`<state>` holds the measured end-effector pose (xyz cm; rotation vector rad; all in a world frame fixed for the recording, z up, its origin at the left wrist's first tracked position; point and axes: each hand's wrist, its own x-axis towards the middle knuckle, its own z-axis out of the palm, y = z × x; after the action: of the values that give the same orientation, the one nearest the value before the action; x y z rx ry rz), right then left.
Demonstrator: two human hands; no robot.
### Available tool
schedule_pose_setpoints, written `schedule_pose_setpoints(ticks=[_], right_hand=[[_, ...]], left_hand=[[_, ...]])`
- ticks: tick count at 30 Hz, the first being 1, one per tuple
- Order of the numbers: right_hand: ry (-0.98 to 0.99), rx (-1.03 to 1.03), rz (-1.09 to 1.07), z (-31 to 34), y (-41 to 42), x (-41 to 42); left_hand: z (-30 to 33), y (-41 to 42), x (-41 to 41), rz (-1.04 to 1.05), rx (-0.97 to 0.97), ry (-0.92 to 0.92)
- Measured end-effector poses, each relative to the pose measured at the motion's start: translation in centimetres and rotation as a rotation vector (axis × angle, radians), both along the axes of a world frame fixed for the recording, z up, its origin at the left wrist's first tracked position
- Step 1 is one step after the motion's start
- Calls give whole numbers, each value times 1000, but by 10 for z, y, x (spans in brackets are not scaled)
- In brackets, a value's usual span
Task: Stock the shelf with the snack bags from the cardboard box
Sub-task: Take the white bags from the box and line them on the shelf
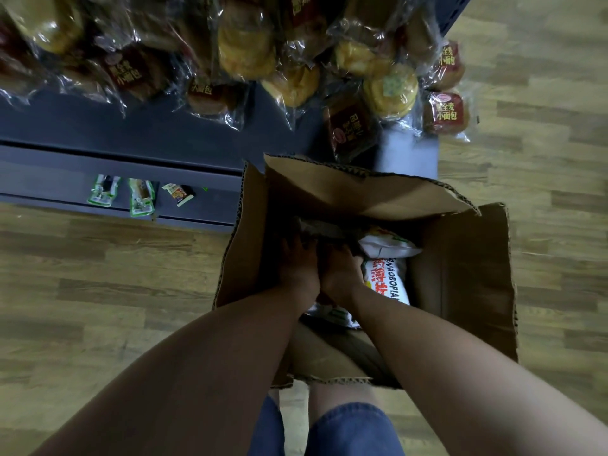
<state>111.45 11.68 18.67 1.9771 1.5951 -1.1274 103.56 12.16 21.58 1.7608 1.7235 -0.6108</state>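
An open cardboard box [467, 274] stands on the floor in front of the shelf. Both my arms reach down into it. My left hand [297, 268] and my right hand [342, 274] lie side by side deep in the box, fingers curled onto a dark snack bag [329, 229] in the shadow. Right of my hands lie a white snack bag with red lettering [388, 279] and another white bag [388, 246] above it. The dark grey shelf [148, 133] beyond the box carries many clear-wrapped bread packs [246, 51].
Three small packets [141, 195] lie on the lower shelf ledge at left. A bread pack [445, 113] hangs over the shelf's right end. The box's far flap [345, 189] stands up against the shelf. Wood-look floor [98, 291] surrounds the box. My knees are below it.
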Motion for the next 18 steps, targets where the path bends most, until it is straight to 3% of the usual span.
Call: schedule_pose_setpoints(ticks=[6, 10, 13, 18], right_hand=[[-16, 179, 102, 37, 1, -2], [2, 291, 118, 71, 4, 3], [35, 306, 58, 92, 3, 4], [22, 437, 7, 129, 2, 7]], left_hand=[[37, 1, -5, 97, 125, -60], [74, 2, -3, 273, 174, -289], [100, 3, -2, 281, 214, -344], [124, 0, -6, 97, 300, -198]])
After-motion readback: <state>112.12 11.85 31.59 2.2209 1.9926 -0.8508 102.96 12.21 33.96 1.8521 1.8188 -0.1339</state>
